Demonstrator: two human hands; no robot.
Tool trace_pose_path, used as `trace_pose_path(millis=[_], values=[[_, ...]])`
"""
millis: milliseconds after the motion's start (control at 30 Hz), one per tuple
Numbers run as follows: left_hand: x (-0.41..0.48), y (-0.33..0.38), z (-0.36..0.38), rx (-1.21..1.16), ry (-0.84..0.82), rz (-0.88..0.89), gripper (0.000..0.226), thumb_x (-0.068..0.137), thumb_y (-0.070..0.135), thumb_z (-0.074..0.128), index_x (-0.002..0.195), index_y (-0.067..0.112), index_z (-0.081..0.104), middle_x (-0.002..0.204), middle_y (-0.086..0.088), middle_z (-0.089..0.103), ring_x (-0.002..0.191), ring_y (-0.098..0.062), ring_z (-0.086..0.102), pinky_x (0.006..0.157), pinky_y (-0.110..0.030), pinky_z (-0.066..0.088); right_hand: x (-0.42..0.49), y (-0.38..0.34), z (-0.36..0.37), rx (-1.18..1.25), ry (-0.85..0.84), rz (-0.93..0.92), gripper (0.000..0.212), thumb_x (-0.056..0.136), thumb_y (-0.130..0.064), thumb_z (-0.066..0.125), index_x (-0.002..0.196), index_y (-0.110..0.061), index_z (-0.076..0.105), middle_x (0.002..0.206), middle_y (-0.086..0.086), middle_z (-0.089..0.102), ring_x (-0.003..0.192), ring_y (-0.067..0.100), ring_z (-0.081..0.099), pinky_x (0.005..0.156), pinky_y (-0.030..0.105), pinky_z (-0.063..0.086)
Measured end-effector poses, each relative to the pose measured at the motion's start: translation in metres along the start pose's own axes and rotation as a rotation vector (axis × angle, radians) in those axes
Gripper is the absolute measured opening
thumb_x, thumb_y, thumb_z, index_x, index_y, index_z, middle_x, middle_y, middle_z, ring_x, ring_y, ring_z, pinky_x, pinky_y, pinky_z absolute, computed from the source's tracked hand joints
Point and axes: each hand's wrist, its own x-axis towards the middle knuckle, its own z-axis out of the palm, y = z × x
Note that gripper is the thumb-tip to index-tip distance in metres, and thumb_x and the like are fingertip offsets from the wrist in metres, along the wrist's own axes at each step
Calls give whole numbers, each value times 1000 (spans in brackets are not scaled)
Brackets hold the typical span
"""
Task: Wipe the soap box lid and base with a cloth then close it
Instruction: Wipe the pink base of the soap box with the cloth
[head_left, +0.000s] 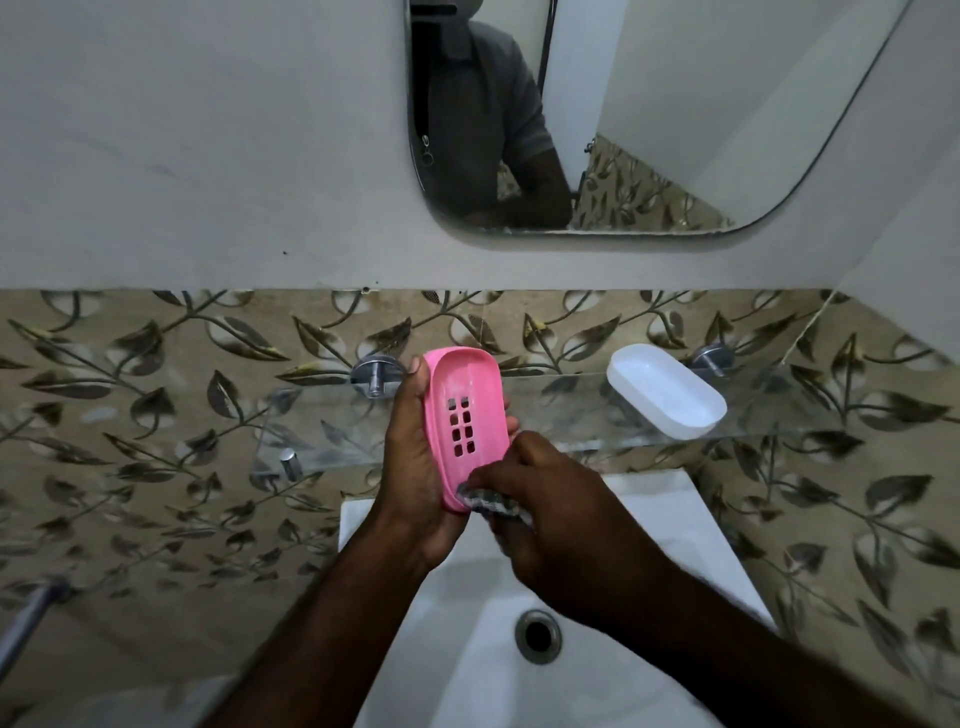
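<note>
I'm mid-wipe on the pink base (465, 410), left hand (415, 467) gripping it, right hand (550, 509) pinching the cloth (491, 501); I reckon the lid (667, 389) is next.

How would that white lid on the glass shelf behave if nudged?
The white lid looks like thin hollow plastic, so it is probably light and stiff. On the smooth glass shelf, it would likely slide, not roll.

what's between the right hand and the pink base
A grey cloth, gripped by the right hand, pressed on the near end of the pink base; head view.
</note>
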Motion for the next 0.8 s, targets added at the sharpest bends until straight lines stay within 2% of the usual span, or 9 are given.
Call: trace_pose_path(millis=[100,167,300,367,467,533,633,733,800], values=[[-2,0,-1,-37,3,19,76,74,68,48,111,5,68,96,-19,69,88,-31,66,88,-43,51,4,-8,-7,193,-96,26,24,88,-9,61,109,-17,69,104,5,62,88,21,61,76,37,53],[-2,3,-4,-69,-42,2,77,82,69,43,118,5,65,102,-21,68,95,-33,65,89,-45,52,11,-9,-21,607,-127,192,19,90,1,63,105,-9,70,93,15,68,78,29,66,67,34,55],[-2,9,-11,-125,-141,-59,75,85,68,40,124,9,63,122,-22,61,109,-37,58,98,-54,44,24,-5,-40,881,142,391,27,86,4,66,100,-19,67,92,0,74,81,14,74,62,28,60],[-2,7,-10,-114,-172,-80,76,85,67,39,132,10,56,132,-21,56,117,-38,52,105,-60,35,29,-2,-41,754,234,365,28,84,2,67,99,-22,66,93,-6,73,86,9,71,70,27,60],[-3,-4,-6,-102,-187,-91,71,89,64,38,135,12,53,136,-19,55,124,-37,51,107,-59,35,34,-2,-36,269,310,179,28,81,-4,68,102,-22,70,96,-11,68,86,0,63,75,11,49],[-4,-9,-5,-99,-171,-67,64,91,60,39,132,13,57,133,-18,59,124,-36,53,102,-54,42,35,-8,-25,88,296,98,32,82,-9,66,112,-20,69,105,-4,66,93,9,61,84,23,52],[-7,-5,-8,-119,-144,-65,59,92,59,37,112,16,72,118,-17,66,109,-30,63,94,-45,50,24,-14,-11,4,179,-40,37,78,-10,64,114,-18,69,109,2,67,98,23,61,84,40,53],[-9,3,-11,-88,-145,-82,64,91,62,31,95,19,78,114,-19,66,103,-30,62,91,-44,48,9,-8,-9,17,21,-161,35,76,-10,67,110,-20,71,107,-1,68,97,20,60,82,35,52],[-11,2,-9,-81,-149,-84,65,90,63,31,96,19,78,112,-17,68,99,-29,66,86,-43,51,13,-5,-13,125,92,-73,31,80,-13,66,109,-22,70,105,-4,67,94,14,62,82,31,54]])
